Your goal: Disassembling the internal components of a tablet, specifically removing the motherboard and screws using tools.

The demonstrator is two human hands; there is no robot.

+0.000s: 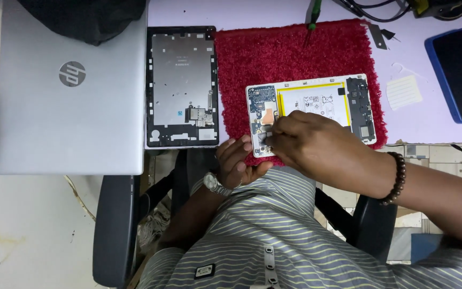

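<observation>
Silver closed laptop (70,91) fills the upper left. On the red fuzzy mat (295,53) at centre lies the opened white tablet body (316,101), its dark back panel (182,85) already set aside. The right hand (316,142) pinches something tiny, hidden. The left hand (236,160) steadies the tablet edge, half-curled.

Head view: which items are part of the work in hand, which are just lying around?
In hand:
opened tablet, on the red mat
right hand, fingertips on its board
left hand, at its near edge
back cover, beside the mat

Lying about:
closed laptop
blue-cased phone
white sticker
cables
</observation>
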